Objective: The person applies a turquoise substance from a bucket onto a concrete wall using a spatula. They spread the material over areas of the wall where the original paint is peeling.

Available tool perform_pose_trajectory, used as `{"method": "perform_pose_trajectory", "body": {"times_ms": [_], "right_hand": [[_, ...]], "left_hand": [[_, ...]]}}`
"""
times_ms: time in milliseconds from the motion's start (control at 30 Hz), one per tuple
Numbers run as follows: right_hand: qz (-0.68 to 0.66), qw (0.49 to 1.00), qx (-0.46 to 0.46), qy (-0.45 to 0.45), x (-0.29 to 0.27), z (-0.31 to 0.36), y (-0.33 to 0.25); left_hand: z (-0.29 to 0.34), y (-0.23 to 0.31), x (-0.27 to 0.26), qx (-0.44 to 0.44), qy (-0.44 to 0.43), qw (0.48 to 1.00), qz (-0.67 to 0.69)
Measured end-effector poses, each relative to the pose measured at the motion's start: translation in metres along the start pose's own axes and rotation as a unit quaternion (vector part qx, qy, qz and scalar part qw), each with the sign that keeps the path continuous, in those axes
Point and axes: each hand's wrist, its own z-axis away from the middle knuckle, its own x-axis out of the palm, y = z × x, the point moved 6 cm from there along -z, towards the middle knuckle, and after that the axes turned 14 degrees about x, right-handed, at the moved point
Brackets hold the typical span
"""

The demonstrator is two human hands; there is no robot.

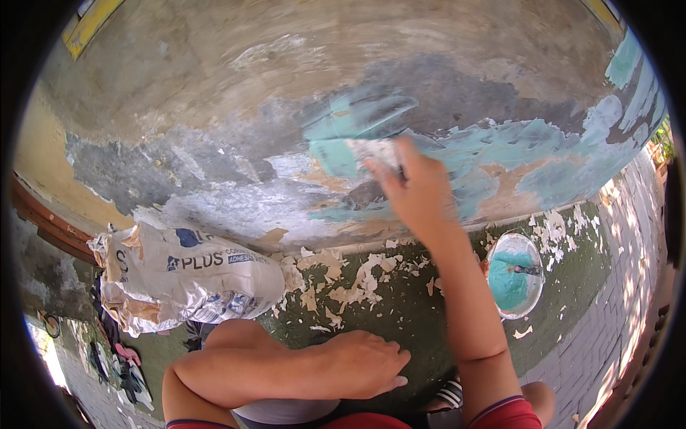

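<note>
My right hand (418,189) presses a putty knife (375,154) against the wall (307,53). The pale, smeared blade of the knife is blurred by motion and lies over wet teal putty (339,154). More teal putty covers the lower wall to the right of the hand. My left hand (361,363) rests low in front of me, near my bent knee, its fingers curled and no object visible in them. To the right of my right forearm stands a white bucket (516,237) with teal putty inside and a dark-handled tool (527,270) in it.
A large, crumpled white sack (214,275) lies against the wall's foot at left. Peeled paint flakes (364,279) litter the green floor (421,314). Several sandals (130,368) lie at far left. Grey paving (572,343) borders the floor at right.
</note>
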Motion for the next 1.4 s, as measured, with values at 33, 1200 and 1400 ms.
{"method": "perform_pose_trajectory", "body": {"times_ms": [33, 1200, 1400], "right_hand": [[0.007, 1.000, 0.011, 0.024, -0.016, -0.004, 0.009], [-0.497, 0.860, 0.100, 0.065, 0.038, 0.017, 0.017], [-0.463, 0.858, 0.167, 0.146, 0.030, 0.038, 0.100]], "left_hand": [[0.002, -0.001, -0.001, -0.006, 0.002, 1.000, 0.007], [0.002, -0.005, 0.002, -0.033, -0.039, 0.998, 0.039], [0.001, -0.001, -0.006, -0.028, -0.022, 0.999, 0.034]]}}
